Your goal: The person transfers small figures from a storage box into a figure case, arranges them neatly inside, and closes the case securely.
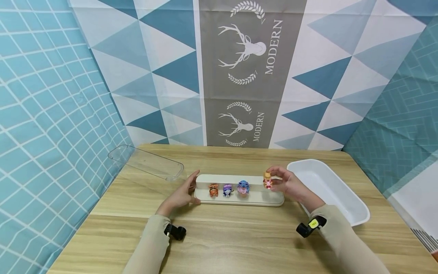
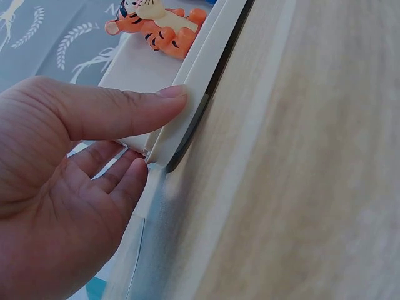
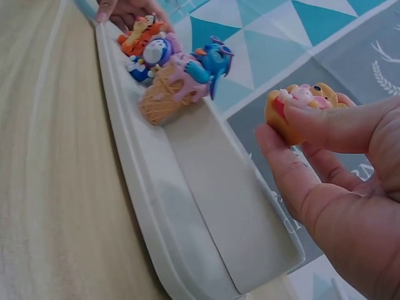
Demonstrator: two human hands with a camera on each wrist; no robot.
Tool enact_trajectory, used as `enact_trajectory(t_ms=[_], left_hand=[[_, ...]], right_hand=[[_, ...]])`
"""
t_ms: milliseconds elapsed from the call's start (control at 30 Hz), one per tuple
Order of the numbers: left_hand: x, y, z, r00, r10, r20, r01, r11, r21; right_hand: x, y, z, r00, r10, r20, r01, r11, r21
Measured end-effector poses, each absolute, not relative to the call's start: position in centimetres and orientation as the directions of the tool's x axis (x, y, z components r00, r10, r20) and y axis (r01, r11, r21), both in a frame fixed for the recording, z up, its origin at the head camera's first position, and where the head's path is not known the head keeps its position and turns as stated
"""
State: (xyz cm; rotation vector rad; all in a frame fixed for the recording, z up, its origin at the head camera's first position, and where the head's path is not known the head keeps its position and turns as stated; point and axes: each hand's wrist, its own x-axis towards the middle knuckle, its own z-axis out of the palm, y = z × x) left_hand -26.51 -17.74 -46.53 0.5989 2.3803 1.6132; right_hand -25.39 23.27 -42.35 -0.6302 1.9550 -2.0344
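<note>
A long cream two-step display base [image 1: 263, 198] lies on the table. My left hand [image 1: 180, 196] grips its left end, thumb on the front rim and fingers around the corner in the left wrist view. Three figurines stand on the base: an orange striped tiger [image 1: 213, 190], a purple-and-white one [image 1: 227, 190], and a blue one with a pink body on an ice-cream cone [image 3: 159, 100]. Above the right end, my right hand [image 1: 290, 185] pinches a yellow bear figurine [image 3: 281, 119] with a small pink figure on its front between thumb and fingers.
A clear plastic cover [image 1: 150, 161] lies at the back left of the wooden table [image 1: 219, 236]. To the right, a white plastic bin [image 1: 359, 219] sits partly behind my right forearm. Patterned cloth [image 1: 171, 57] hangs behind the table.
</note>
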Motion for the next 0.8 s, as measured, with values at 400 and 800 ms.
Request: enact_trajectory(t_ms=[400, 800], left_hand=[[-26.4, -17.7, -46.6, -0.898, 0.437, 0.052, 0.210, 0.322, 0.923], [-26.4, -17.7, -46.6, -0.898, 0.436, 0.053, 0.206, 0.312, 0.928]], right_hand=[[-24.3, 22.2, -43.2, -0.897, -0.418, 0.145, -0.193, 0.074, -0.978], [-23.4, 21.4, -43.9, -0.934, -0.317, 0.164, -0.244, 0.233, -0.941]])
